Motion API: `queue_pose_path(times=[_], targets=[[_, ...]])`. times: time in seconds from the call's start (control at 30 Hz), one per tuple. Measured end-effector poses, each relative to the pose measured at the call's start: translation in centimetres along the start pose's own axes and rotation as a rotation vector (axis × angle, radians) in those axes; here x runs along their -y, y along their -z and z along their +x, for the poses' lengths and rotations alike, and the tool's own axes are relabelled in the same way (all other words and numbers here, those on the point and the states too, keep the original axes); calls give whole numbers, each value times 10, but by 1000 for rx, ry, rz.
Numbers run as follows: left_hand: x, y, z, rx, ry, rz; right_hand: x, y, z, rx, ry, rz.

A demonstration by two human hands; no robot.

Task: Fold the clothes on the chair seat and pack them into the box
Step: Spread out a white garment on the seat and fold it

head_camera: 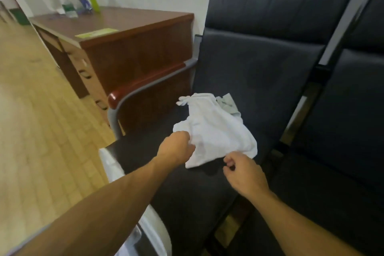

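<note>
A crumpled white garment [216,129] lies on the black chair seat [259,81], with a grey piece of cloth [228,104] showing from under its far edge. My left hand [176,147] grips the white garment at its near left edge, fingers curled into the fabric. Just short of the garment's near right corner hovers my right hand [243,170], its fingers loosely curled and holding nothing. A white box [112,164] shows only as a rim at the seat's near left side, mostly hidden by my left arm.
The chair has a grey metal armrest with a red-brown wooden cap [145,85] on the left. A wooden desk [128,33] stands beyond it against the wall. A second black chair [342,131] adjoins on the right. Wooden floor [41,120] spreads to the left.
</note>
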State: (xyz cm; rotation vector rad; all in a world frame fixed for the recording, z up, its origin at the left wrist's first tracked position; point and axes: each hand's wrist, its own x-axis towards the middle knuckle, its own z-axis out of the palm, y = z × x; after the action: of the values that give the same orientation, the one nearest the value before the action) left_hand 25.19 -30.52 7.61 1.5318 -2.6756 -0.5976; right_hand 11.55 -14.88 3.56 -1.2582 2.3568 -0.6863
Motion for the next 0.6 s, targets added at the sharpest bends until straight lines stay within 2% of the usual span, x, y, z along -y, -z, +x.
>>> queue_pose_path(times=[0.13, 0.33, 0.5, 0.6], targets=[[19, -24, 54, 6, 134, -6, -18, -35, 34, 20, -40, 71], [43, -39, 84, -10, 186, -18, -11, -48, 34, 50, -75, 129], [38, -39, 83, 45, 232, -233, -9, -12, -4, -18, -97, 62], [36, -23, 73, -61, 198, -395, -2, 10, -27, -33, -104, 16]])
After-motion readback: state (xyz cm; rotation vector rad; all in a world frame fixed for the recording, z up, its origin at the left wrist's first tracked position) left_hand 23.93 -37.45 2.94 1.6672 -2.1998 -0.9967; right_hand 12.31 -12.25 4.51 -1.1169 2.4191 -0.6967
